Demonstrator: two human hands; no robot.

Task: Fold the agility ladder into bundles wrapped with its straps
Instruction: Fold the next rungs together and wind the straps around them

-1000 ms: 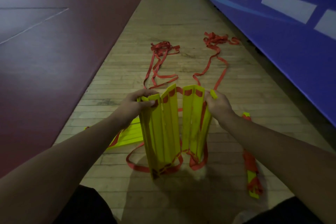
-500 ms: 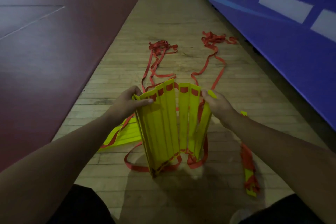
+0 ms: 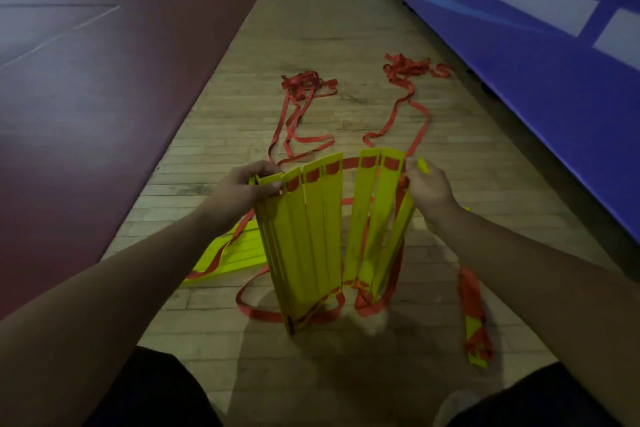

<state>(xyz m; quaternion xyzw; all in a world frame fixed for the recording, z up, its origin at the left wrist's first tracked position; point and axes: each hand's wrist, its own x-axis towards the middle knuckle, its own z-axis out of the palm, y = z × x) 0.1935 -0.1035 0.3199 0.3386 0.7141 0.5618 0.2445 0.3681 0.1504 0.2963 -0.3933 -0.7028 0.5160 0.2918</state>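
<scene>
Several yellow ladder rungs (image 3: 311,239) stand on end on the wooden floor, fanned out and joined by red straps (image 3: 301,107). My left hand (image 3: 242,191) grips the top ends of the left-hand rungs. My right hand (image 3: 427,189) grips the top of the rightmost rungs and a strap. A gap shows between the two halves of the fan. Two long red strap ends trail away across the floor and end in tangles, the right tangle (image 3: 412,68) near the blue banner. More flat rungs (image 3: 239,253) lie on the floor under my left forearm.
A wrapped yellow and red bundle (image 3: 474,315) lies on the floor beneath my right forearm. A blue banner wall (image 3: 519,28) runs along the right. A dark red court surface (image 3: 86,97) borders the wooden strip (image 3: 329,28) on the left. My knees (image 3: 149,388) sit at the bottom edge.
The rungs have fanned wider apart at the top. My hands have moved slightly outward while still holding the ends.
</scene>
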